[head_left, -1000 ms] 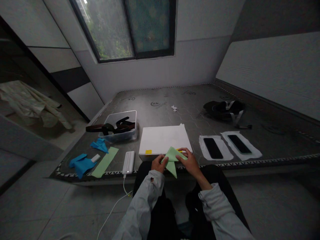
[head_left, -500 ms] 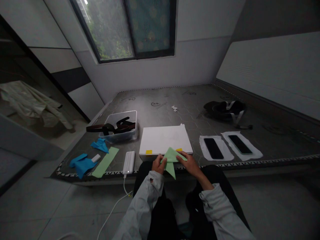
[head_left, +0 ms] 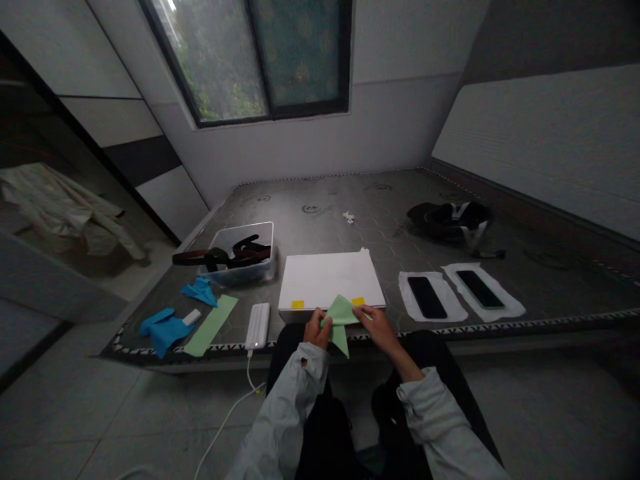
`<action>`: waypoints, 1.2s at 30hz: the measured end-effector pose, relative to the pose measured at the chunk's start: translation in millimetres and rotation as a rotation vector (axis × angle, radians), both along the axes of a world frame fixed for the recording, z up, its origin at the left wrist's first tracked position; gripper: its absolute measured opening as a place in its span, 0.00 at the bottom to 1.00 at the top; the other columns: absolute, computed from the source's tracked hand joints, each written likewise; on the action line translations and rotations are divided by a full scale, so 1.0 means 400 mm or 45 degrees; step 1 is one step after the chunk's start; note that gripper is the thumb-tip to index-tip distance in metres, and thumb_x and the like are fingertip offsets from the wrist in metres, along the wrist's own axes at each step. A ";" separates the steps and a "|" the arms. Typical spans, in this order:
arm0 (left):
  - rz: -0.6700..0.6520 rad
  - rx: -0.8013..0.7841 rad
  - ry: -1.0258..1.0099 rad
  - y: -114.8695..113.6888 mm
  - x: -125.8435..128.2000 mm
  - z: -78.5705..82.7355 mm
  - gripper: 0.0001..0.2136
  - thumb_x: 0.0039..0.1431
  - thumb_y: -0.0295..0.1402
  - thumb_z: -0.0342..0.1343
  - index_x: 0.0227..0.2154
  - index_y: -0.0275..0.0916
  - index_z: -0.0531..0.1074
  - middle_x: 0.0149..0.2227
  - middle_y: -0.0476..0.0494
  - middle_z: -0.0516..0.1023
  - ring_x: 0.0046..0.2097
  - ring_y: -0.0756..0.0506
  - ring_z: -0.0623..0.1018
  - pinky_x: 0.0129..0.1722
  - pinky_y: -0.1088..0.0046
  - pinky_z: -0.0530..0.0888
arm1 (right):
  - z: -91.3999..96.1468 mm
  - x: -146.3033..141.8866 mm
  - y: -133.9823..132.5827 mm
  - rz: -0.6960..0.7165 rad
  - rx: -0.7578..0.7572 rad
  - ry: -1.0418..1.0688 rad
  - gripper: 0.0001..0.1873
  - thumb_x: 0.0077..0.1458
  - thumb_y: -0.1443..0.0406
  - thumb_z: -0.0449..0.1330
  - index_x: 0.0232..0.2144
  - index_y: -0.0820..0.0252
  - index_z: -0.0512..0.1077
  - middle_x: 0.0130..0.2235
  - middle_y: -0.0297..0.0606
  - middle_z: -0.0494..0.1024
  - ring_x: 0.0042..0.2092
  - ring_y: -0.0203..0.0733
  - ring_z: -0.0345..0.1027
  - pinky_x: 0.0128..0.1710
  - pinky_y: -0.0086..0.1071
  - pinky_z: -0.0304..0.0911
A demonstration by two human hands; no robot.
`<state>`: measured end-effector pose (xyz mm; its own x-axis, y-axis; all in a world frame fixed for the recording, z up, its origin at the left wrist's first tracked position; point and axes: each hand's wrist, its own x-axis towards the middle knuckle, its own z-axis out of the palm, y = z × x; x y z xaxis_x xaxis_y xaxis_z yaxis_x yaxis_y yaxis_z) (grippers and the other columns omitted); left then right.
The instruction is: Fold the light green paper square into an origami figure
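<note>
A piece of folded green paper is held between my two hands, just over the near edge of a white box. My left hand pinches its left side, thumb on top. On the other side, my right hand grips the paper's right end between thumb and fingers. One pointed flap hangs down from the fold. Two yellow tabs show along the front of the box. To the left lie a green paper strip and folded blue paper pieces.
A white power bank with a cable lies left of the box. Behind it stands a clear plastic bin with dark belts. Two phones rest on white sheets at right, with a dark cap behind them.
My right hand has shifted slightly left, and the paper's right end now shows less beyond its fingers. The left hand stays where it was.
</note>
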<state>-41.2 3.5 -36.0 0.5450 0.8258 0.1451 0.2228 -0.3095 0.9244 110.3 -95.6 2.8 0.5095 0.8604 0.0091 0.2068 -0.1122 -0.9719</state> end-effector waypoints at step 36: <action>0.204 -0.695 -0.379 0.001 0.020 0.042 0.26 0.31 0.45 0.69 0.33 0.30 0.76 0.23 0.42 0.80 0.25 0.45 0.79 0.25 0.74 0.75 | 0.017 0.038 -0.022 -0.013 0.010 0.203 0.25 0.43 0.49 0.63 0.36 0.63 0.76 0.35 0.42 0.81 0.36 0.49 0.75 0.39 0.39 0.68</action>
